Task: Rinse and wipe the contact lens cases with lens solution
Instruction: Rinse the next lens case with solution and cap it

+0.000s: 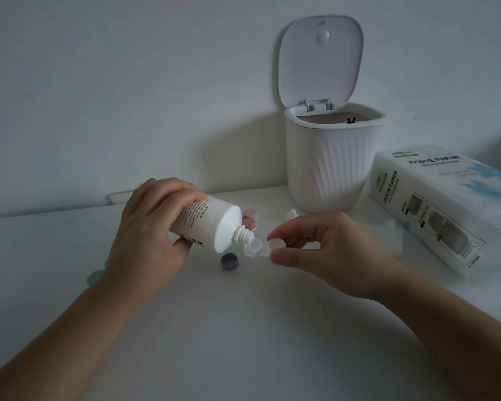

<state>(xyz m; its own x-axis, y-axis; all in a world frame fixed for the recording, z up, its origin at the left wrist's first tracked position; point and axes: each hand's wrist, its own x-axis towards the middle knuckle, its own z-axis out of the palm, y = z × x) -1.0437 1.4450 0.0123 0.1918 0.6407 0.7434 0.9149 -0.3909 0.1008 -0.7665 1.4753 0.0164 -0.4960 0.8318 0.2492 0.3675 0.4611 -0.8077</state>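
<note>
Looks like a home, probably a bedroom or bathroom desk, not a lab or shop. Evidence: plain white table (243,328) pushed against a bare painted wall (128,82). Small ribbed desktop bin (330,169) with flip lid up sits at the table's back edge. Retail pack of tissue paper (434,215) near the right edge. Lens solution bottle (214,224) and small coloured case caps (249,217) mid-table. Dim household lighting.

The solution bottle (211,224) lies tilted in the left hand (151,227), its nozzle just above the open lens case (253,248), which sits left of the right hand's fingertips (272,237). A loose cap (229,261) lies before the nozzle. Beyond the right fingers stand the bin (330,166) and, rightward, the tissue pack (434,209).
</note>
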